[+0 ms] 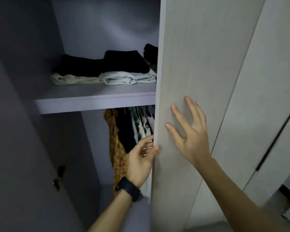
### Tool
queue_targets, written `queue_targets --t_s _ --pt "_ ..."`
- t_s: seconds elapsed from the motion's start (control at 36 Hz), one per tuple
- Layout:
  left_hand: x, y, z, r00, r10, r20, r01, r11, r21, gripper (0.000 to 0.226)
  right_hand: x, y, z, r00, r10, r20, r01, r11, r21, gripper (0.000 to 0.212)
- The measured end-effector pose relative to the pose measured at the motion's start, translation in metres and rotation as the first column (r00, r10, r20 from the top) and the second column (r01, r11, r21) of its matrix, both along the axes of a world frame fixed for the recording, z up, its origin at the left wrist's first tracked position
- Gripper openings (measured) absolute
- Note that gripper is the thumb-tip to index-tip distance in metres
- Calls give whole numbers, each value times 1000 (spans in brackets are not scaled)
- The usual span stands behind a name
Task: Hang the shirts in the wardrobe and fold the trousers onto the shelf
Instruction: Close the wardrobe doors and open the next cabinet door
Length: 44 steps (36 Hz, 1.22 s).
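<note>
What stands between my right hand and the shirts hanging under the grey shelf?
The pale wood-grain wardrobe door: the right hand lies flat on its outer face, the hanging shirts partly behind it. The left hand grips its edge.

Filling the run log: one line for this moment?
left hand: grips door edge | right hand: flat on door | shelf: folded clothes | below: shirts hanging

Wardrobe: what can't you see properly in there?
Head view only:
- Shirts: the right ones are hidden behind the door.
- Rail: hidden by the shelf.
- Dark pile at the shelf's right end: cut off by the door.
- Left hand: fingertips hidden behind the door edge it grips.
- Black folded clothes: too dark to tell what they are.
</note>
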State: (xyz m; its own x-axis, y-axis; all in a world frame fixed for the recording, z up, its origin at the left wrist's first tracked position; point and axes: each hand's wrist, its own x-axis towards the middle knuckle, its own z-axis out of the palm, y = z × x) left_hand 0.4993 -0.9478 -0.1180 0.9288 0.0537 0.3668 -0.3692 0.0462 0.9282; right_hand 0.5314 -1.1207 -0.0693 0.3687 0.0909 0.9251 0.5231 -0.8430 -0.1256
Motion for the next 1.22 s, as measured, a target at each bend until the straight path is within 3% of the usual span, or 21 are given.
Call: queue_targets --t_s 0.22,0.47,0.75,1.08,1.17,1.22 --pt "31 -1 -5 963 268 20 -268 963 30 38 59 1 -7 999 -14 -38 10 995 -100 56" --pt "69 -31 7 847 529 59 -532 839 116 41 111 -3 -9 998 -68 -4 65 966 -250 61" --pt "102 -39 11 819 574 -9 -557 798 230 61 134 -7 -8 993 -78 -91 42 937 -346 69" --pt "107 -31 6 836 548 37 -533 793 295 69 134 -11 -6 989 -69 -128 18 931 -365 67" --pt "95 -21 -1 823 564 64 -551 767 328 63 124 -15 -8 987 17 -161 -66 950 -305 67" --pt "81 -6 -8 808 584 71 -567 740 363 50 116 -17 -14 969 175 -175 -208 958 -196 57"
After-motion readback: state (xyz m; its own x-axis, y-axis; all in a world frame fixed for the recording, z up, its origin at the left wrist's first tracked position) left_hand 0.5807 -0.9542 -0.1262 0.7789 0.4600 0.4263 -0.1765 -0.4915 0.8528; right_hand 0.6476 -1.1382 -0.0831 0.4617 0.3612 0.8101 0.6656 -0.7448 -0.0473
